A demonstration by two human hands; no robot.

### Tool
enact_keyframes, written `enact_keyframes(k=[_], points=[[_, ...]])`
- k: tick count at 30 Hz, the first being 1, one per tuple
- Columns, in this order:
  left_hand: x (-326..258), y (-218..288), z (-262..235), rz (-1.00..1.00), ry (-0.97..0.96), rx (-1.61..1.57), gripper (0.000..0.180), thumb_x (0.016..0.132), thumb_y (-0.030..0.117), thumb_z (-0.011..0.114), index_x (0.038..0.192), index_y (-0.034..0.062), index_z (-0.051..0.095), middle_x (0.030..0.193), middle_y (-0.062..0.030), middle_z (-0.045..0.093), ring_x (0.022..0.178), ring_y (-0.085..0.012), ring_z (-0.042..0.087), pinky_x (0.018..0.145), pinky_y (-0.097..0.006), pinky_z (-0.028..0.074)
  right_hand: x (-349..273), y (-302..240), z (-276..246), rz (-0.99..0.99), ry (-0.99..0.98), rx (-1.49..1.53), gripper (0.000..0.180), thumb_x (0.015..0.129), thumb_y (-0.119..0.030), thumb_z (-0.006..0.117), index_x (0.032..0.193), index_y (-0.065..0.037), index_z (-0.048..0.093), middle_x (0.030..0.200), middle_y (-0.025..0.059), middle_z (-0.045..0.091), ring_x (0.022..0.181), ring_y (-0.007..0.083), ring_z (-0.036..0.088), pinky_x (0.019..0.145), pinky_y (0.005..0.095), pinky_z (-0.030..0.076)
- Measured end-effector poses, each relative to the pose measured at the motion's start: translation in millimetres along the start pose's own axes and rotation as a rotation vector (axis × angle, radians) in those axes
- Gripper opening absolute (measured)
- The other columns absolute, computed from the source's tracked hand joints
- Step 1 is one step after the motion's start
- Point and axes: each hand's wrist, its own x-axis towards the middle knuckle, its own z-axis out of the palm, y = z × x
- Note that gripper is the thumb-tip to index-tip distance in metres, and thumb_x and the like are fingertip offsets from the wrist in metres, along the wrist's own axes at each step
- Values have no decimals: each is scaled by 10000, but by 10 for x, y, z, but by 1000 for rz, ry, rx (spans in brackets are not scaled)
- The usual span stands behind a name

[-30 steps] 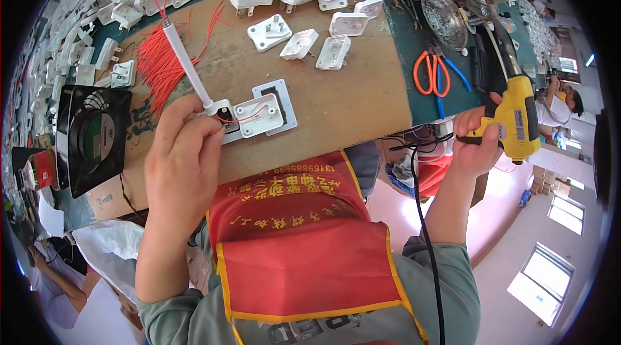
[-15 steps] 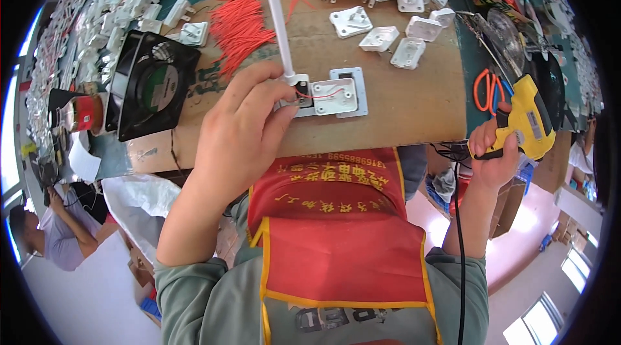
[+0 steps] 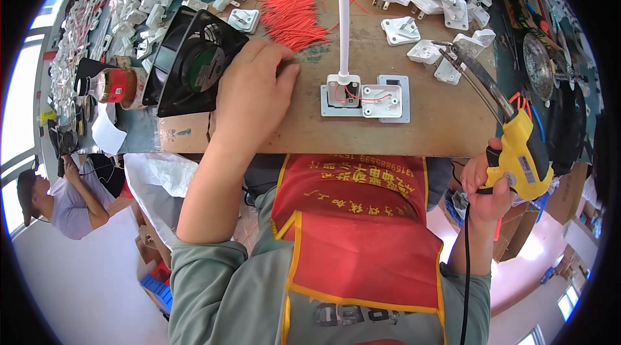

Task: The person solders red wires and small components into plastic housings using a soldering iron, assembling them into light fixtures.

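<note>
My right hand (image 3: 482,183) grips a yellow soldering gun (image 3: 525,157) with a black trigger and cord, its metal tip pointing up over the board's right side. My left hand (image 3: 252,96) rests beside the black fan (image 3: 197,63), just below a pile of short red wires (image 3: 297,24). Its fingers are loosely curled, the thumb apart, with nothing visible between them. In front of me, apart from both hands, a white plug housing (image 3: 381,100) lies opened on a flat metal holder (image 3: 394,118). A red wire joins its halves, and a white cable (image 3: 344,34) runs away from it.
Loose white plug shells (image 3: 401,31) lie on the brown board (image 3: 446,134), with many more heaped behind. A jar (image 3: 116,86) stands left of the fan. Scissors with orange handles (image 3: 517,102) and a round metal dish (image 3: 538,66) sit at right. Another person (image 3: 77,196) sits at far left.
My left hand has left the plug housing and moved left to beside the fan. The soldering gun has swung so its tip reaches over the board. The whole view has shifted.
</note>
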Motion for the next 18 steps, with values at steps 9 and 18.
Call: enact_keyframes(k=[9, 18], points=[[283, 21, 185, 143, 170, 70, 97, 792, 132, 663, 857, 60, 647, 861, -101, 587, 832, -315, 597, 714, -425, 489, -19, -26, 136, 37, -61, 34, 767, 809, -543, 681, 1254, 28, 424, 617, -11, 445, 469, 88, 428, 425, 230, 345], [282, 18, 132, 230, 187, 177, 45, 798, 101, 632, 817, 61, 633, 862, -77, 583, 842, -292, 586, 728, -421, 456, -124, -37, 193, 77, -61, -32, 800, 786, -580, 687, 1250, 24, 440, 611, -13, 434, 472, 91, 408, 428, 236, 334]])
